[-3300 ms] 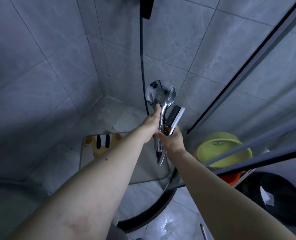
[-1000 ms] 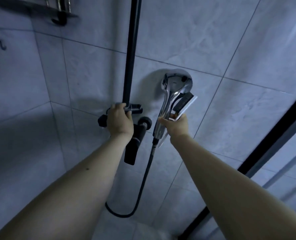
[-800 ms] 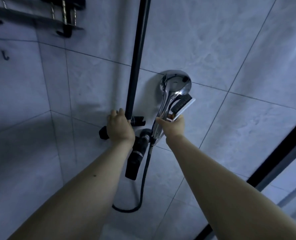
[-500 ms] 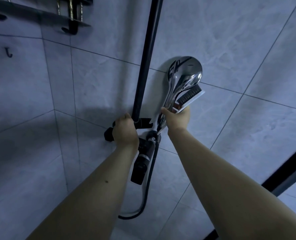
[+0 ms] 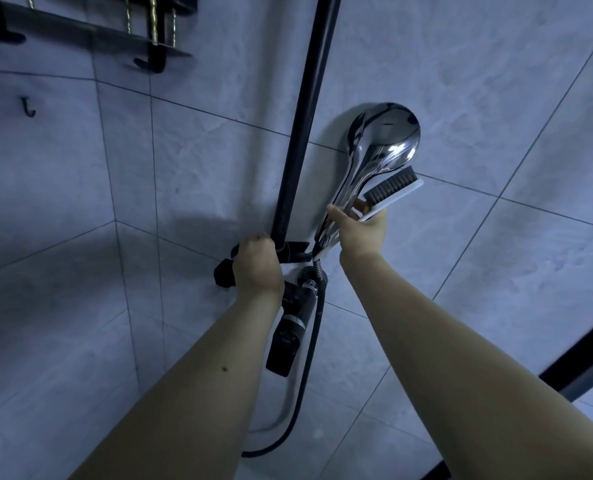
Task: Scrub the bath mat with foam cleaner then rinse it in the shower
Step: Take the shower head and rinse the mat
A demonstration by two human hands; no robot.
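My right hand [image 5: 360, 230] grips the handle of a chrome shower head [image 5: 381, 140] together with a white scrub brush [image 5: 392, 190] with dark bristles, both held up against the tiled wall. My left hand [image 5: 257, 266] is curled round the black bracket [image 5: 295, 252] at the foot of the black riser pipe [image 5: 305, 116]. Just below sits the black mixer valve [image 5: 289, 329], its hose [image 5: 305, 386] looping down. The bath mat is out of view.
A black wall rack [image 5: 90, 32] with hooks hangs at the top left, and a small hook [image 5: 28, 107] is below it. Grey tiled walls meet in a corner on the left. A black shower-door frame [image 5: 586, 358] runs along the lower right.
The view has swung up from the shower floor and mat to the wall. My left hand left the shower head and took hold of the bracket; my right hand raised the shower head and brush slightly.
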